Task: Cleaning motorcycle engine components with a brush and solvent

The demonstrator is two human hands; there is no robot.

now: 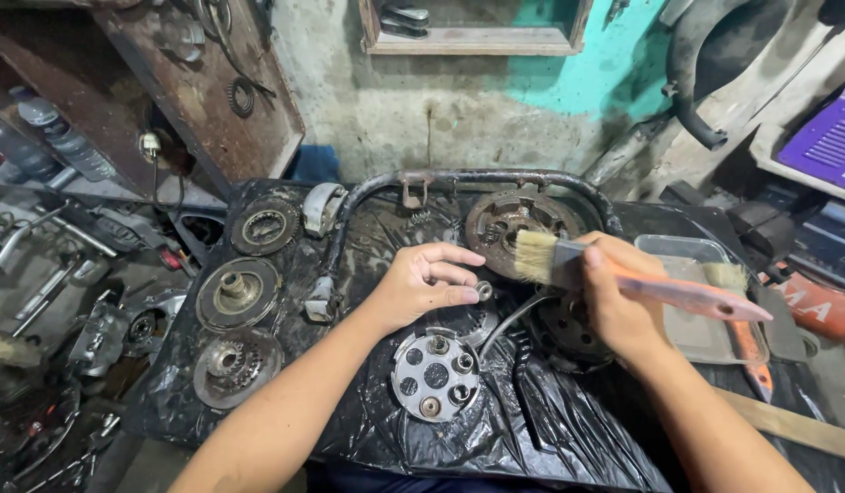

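Two hands work together here: our left hand [422,285] pinches a small metal bushing [483,291] at its fingertips, above the round clutch plate [435,376], while our right hand [614,301] grips the paintbrush [568,263]. Greasy fingers could let the bushing slip into the black plastic sheet [550,429].

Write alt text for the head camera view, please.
A right hand holds a paintbrush beside a small metal ring pinched in the left hand, over black plastic sheet with greasy round engine parts.
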